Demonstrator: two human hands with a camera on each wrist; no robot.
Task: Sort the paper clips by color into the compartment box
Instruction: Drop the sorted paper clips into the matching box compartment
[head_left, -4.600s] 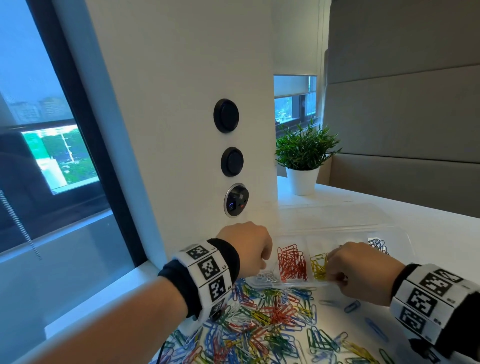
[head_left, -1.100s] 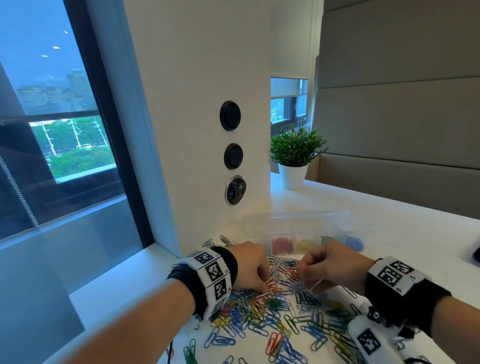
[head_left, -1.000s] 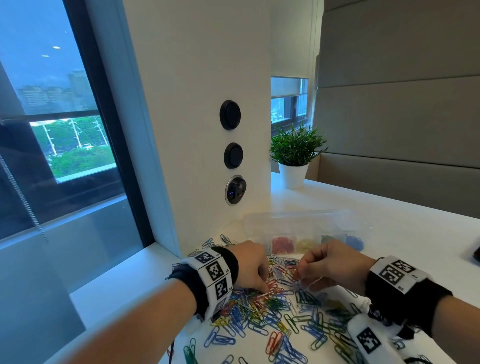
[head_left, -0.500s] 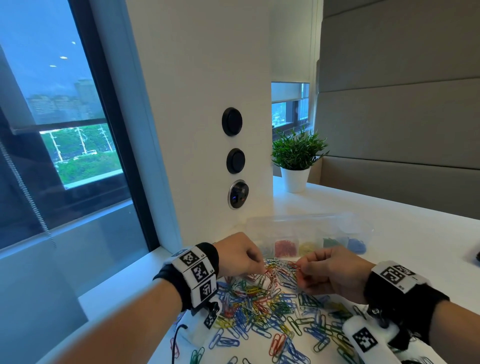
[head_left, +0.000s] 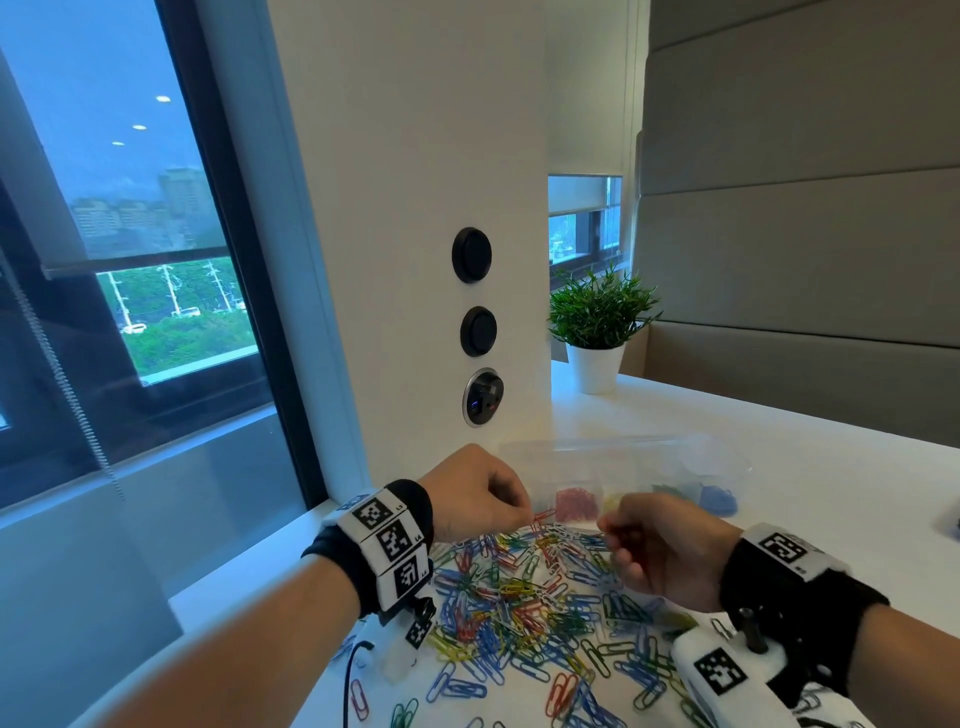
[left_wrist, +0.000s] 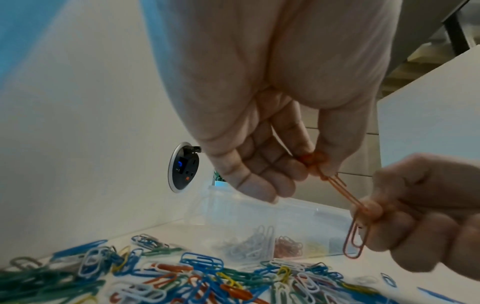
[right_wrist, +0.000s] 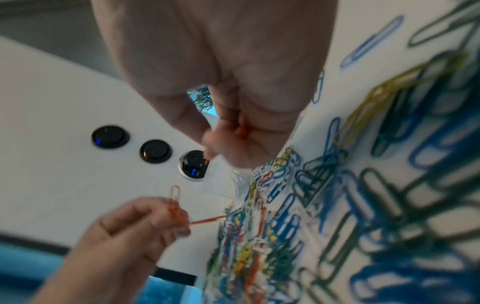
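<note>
Left hand (left_wrist: 262, 123) pinches a bunch of red paper clips (left_wrist: 315, 159); right hand (left_wrist: 420, 216) pinches linked red ones. Both are raised over the mixed pile (head_left: 524, 587) on the surface. Best to unhook gently, then drop them in the compartment box (head_left: 623, 483)'s red section.

— What surrounds the white counter (head_left: 779, 467)?
— A white pillar (head_left: 415, 156) with two black round switches (head_left: 471, 254) and a socket (head_left: 483, 397). A large window (head_left: 130, 234) shows trees and towers. A potted plant (head_left: 597, 322) stands before grey wall panels (head_left: 805, 234).
</note>
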